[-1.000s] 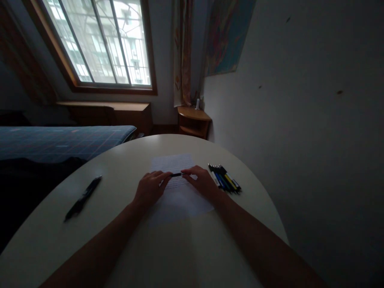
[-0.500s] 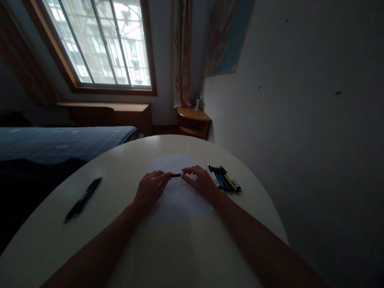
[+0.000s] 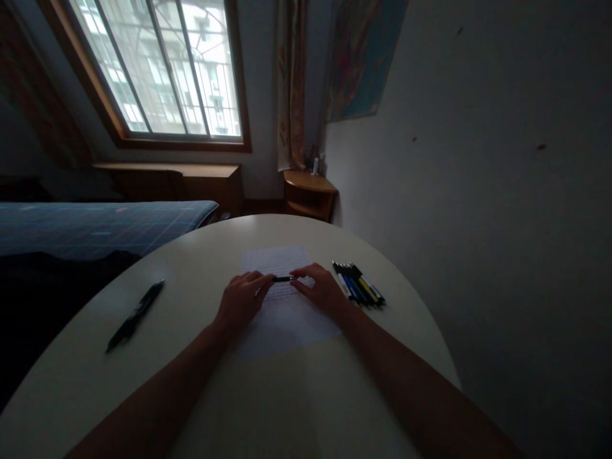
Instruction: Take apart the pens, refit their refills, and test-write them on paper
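A dark pen lies crosswise between my two hands, above a sheet of paper with lines of writing on its upper part. My left hand is closed on the pen's left part, which the fingers partly hide. At the other end, the thumb and fingertips of my right hand pinch its shiny tip. Just right of that hand, several pens with dark, blue, yellow and white parts lie side by side. A black pen rests apart on the left.
The round white table carries all of this. A wall runs close along its right side. Beyond the left edge is a bed with a blue checked cover. A small wooden corner shelf stands behind the table.
Both hands keep the same hold on the pen. The whole view has shifted very slightly; nothing else has visibly moved.
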`<state>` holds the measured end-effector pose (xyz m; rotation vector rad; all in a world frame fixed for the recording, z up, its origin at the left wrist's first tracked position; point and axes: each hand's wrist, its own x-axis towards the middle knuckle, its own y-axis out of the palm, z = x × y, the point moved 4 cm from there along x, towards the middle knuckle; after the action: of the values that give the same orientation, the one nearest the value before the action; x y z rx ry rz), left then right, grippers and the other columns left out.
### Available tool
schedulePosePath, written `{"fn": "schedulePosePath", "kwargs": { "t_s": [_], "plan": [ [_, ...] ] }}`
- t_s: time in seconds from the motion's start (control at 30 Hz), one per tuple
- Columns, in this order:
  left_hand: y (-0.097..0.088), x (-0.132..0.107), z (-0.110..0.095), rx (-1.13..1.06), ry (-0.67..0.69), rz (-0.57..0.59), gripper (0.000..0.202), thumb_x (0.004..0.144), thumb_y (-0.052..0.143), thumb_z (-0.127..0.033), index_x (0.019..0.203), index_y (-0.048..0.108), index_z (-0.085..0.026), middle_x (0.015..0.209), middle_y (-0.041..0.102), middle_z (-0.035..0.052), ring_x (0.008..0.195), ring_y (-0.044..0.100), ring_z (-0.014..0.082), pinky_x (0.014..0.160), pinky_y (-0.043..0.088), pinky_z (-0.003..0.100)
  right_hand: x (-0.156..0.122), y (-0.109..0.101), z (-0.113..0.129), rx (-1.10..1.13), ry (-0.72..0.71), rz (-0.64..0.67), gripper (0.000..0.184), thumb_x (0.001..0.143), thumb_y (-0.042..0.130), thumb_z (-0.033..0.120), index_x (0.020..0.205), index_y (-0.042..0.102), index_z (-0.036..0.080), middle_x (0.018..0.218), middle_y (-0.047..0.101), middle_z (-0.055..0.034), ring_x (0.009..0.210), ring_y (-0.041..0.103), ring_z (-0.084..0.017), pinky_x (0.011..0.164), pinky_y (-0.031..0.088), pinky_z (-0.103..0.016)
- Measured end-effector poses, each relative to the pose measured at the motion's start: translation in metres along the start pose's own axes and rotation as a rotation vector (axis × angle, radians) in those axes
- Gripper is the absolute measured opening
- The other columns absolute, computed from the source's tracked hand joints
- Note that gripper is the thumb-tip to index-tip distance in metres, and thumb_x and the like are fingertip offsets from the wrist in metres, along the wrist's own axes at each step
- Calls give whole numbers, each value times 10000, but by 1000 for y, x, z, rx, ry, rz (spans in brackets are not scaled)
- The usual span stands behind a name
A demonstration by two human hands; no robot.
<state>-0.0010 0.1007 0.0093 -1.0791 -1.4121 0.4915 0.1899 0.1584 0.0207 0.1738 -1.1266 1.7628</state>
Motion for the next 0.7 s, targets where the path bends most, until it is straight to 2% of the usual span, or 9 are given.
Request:
{"fn": "schedulePosePath", "kwargs": {
  "t_s": [0.13,0.27,0.43,0.57,0.7],
  "plan": [
    [0,0,0,0,-4,-9,273,970,461,-345,1126,673,-273,942,707,41,826,644,188,800,464,343,0,1,-1,-13,46,-2,158,874,656,275,1007,716,214,922,731,-56,880,654,-177,834,497,-328],
    [0,0,1,5,-5,-5,270,972,460,-336,1124,672,-269,954,706,42,830,649,197,788,464,352,0,2,-3,5,28,6,114,872,660,252,963,721,220,910,734,-44,881,648,-178,834,493,-327],
    [-1,0,0,13,-3,-4,263,970,467,-330,1123,672,-266,950,706,41,828,647,196,798,465,351,0,2,-2,11,1,-2,149,841,689,215,989,711,217,926,728,-42,897,639,-176,847,487,-324],
    [-1,0,0,7,-16,-11,255,967,478,-326,1116,677,-269,958,708,39,838,650,197,812,468,352,-1,1,-2,0,36,-17,192,856,676,262,1040,704,214,940,727,-52,889,645,-176,830,490,-323],
    [-1,0,0,4,-17,-9,249,963,490,-325,1122,674,-271,965,709,36,840,649,195,811,468,350,0,2,-2,-6,41,16,127,886,642,266,965,726,214,915,735,-50,882,647,-177,832,481,-323]
  ]
}}
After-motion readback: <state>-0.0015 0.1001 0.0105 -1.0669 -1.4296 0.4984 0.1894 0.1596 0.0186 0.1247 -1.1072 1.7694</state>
